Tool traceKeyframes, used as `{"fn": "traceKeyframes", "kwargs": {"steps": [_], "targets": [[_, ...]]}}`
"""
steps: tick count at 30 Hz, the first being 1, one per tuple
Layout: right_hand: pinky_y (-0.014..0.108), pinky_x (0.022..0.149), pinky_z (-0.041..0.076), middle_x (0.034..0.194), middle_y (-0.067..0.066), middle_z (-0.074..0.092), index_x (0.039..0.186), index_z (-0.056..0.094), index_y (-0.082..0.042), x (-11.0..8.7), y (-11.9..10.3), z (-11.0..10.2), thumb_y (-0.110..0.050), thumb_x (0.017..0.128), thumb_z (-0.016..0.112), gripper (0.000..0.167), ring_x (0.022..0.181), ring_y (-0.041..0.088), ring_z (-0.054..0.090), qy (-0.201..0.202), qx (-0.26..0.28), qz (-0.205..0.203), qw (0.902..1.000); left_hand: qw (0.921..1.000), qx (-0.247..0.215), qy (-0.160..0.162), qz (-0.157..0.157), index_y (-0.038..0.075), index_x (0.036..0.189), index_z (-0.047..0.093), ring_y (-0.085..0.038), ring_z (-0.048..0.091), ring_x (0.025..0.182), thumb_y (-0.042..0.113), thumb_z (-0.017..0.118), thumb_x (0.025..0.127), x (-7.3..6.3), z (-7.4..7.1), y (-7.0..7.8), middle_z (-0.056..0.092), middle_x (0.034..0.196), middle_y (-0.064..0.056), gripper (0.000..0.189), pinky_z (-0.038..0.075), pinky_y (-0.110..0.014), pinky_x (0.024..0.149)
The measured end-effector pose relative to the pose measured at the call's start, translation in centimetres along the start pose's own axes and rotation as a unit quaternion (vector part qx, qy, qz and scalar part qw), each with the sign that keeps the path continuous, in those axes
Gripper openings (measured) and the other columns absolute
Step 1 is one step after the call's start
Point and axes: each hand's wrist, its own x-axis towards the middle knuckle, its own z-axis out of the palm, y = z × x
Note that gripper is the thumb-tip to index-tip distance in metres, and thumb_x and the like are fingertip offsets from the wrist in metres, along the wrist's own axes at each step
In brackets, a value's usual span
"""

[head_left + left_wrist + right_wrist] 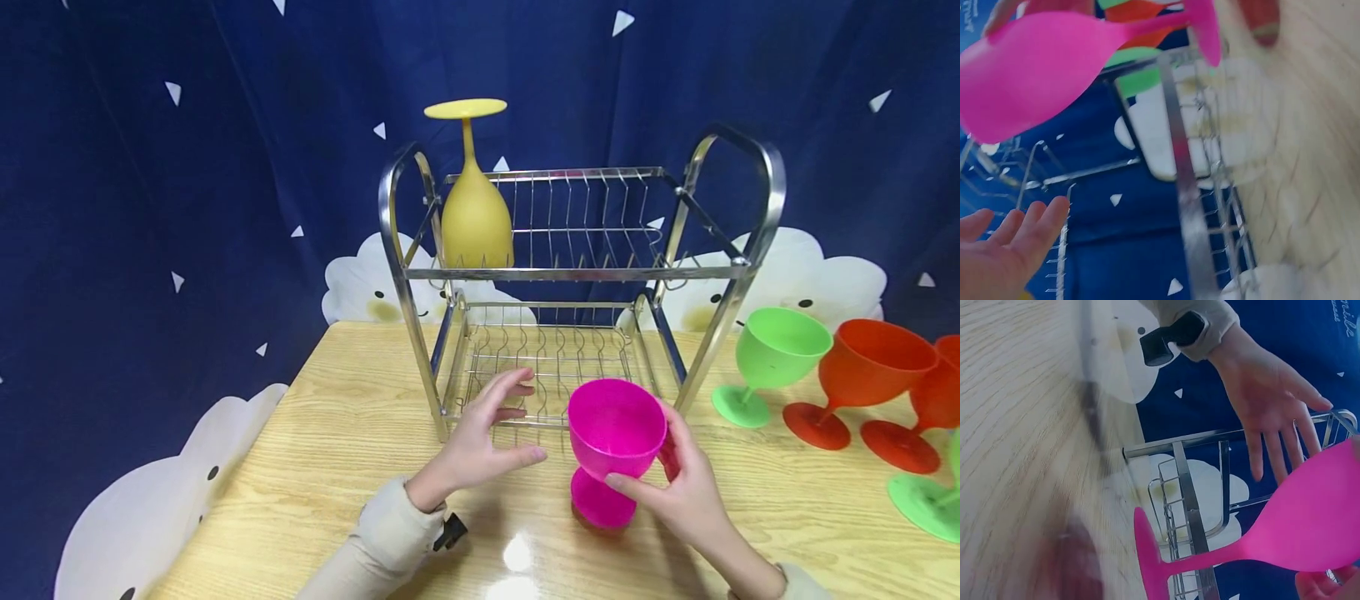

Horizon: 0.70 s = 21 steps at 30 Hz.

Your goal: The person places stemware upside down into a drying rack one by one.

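Note:
A bright pink plastic goblet is upright in front of the rack, its bowl facing up. My right hand grips the bowl from the right, thumb on the near side and fingers behind it. To the left of the goblet is my left hand, its fingers spread and slightly bent, apart from the goblet. The right wrist view shows that left hand with its palm turned toward the goblet and nothing in it. In the left wrist view the goblet's stem and foot show near the rack.
A two-tier metal dish rack stands at the back of the wooden table. Upside down on its upper tier, at the left, is a yellow goblet. Green goblets and red goblets stand at the right.

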Motion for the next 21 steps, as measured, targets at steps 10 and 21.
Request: {"fn": "traceKeyframes", "kwargs": {"steps": [10,21], "targets": [[0.018,0.081,0.045,0.117,0.008,0.055,0.131,0.041,-0.008,0.6,0.0,0.0,-0.005,0.056,0.086,0.088,0.1,0.01,0.053,-0.048,-0.076,-0.049,0.9947,0.9944,-0.009,-0.091,-0.053,0.01,0.141,0.027,-0.021,0.044,0.116,0.003,0.08,0.065,1.3,1.4,-0.5,0.036,0.137,-0.009,0.093,0.049,-0.029,0.083],[0.035,0.068,0.051,0.113,0.003,0.058,0.127,0.048,-0.011,1.4,0.1,0.3,-0.023,0.05,0.089,0.089,0.093,0.016,0.054,-0.074,-0.203,-0.134,0.967,0.9888,0.069,-0.127,-0.036,0.01,0.141,0.027,-0.014,0.045,0.112,0.017,0.086,0.058,1.9,2.2,-0.4,0.037,0.134,-0.008,0.101,0.047,-0.02,0.08]]}}
